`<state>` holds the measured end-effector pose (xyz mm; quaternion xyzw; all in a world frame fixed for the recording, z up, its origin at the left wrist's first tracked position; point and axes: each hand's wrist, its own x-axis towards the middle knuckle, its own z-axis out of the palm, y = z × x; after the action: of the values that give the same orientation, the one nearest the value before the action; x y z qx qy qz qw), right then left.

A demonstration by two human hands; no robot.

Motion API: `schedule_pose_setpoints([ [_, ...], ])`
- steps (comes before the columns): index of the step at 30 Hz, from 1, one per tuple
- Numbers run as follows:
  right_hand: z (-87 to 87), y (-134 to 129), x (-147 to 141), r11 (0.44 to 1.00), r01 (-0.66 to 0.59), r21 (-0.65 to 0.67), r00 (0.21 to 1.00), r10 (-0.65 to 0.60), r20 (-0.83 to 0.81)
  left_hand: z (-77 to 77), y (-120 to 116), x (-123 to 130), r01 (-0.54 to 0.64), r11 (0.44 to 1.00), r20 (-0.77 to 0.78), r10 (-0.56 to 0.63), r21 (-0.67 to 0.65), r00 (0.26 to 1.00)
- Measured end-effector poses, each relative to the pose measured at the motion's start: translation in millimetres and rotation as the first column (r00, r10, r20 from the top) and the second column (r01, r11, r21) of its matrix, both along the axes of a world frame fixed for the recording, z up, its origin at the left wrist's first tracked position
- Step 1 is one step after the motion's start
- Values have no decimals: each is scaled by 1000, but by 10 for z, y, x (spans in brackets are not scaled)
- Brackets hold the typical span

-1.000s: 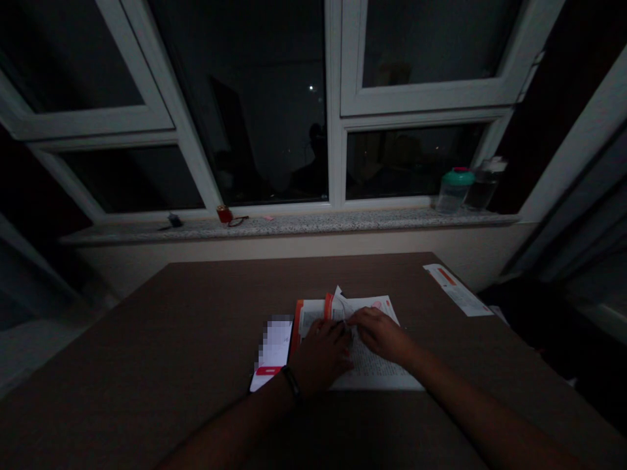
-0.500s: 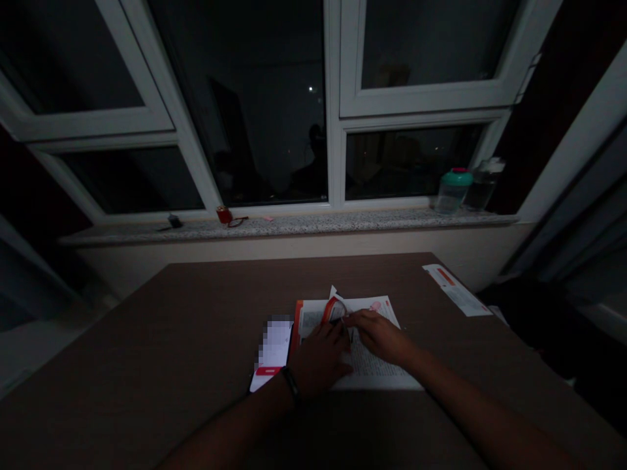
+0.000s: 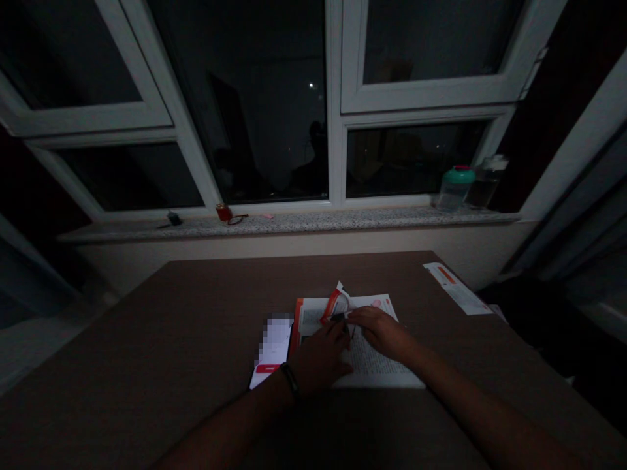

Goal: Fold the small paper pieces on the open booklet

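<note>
A printed sheet or booklet (image 3: 377,373) with an orange-red left edge lies on the brown table. A folded red-and-white strip of paper (image 3: 337,301) stands up from its upper middle. My left hand (image 3: 321,359), with a dark band at the wrist, lies palm down on the page, thumb spread and fingers reaching the strip's base. From the right, my right hand (image 3: 379,331) has its fingers closed at the near end of the strip, pinching the paper. Something small and dark shows between the fingertips; I cannot make it out.
A lit phone (image 3: 274,352) lies left of the page. Another printed paper strip (image 3: 455,289) rests along the table's right edge. On the granite sill (image 3: 313,222) stand a teal-lidded bottle (image 3: 455,189), a clear bottle (image 3: 487,183) and a small red object (image 3: 224,212).
The raised paper strip has shifted slightly to the right and stands taller, showing more of its white side. Both hands have stayed nearly in place at its base.
</note>
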<state>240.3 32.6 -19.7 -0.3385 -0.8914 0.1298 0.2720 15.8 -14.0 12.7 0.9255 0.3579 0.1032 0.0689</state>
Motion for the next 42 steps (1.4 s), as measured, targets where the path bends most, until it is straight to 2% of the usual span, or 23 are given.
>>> schedule_pose_setpoints([
  [5,-15,-6,28,1000,29,1,999,-29,16,-47,5,-5,0,1000,-21,-1,-8,1000],
  [12,-18,-7,40,1000,0,19,998,-1,69,-115,34,-46,47,999,-53,-48,-15,997],
  [20,45,-33,18,999,-32,7,995,31,98,-72,18,-48,52,997,-35,-54,-51,998],
  [33,79,-64,-16,999,22,39,986,-29,163,-98,1,-26,17,999,-10,-17,-33,1000],
  [36,78,-56,-9,999,20,43,987,-27,160,-98,-5,-5,-16,999,-7,15,-35,1000],
  [42,69,-29,2,1000,8,21,992,-11,123,-82,-9,-21,6,999,-54,-9,-38,998],
])
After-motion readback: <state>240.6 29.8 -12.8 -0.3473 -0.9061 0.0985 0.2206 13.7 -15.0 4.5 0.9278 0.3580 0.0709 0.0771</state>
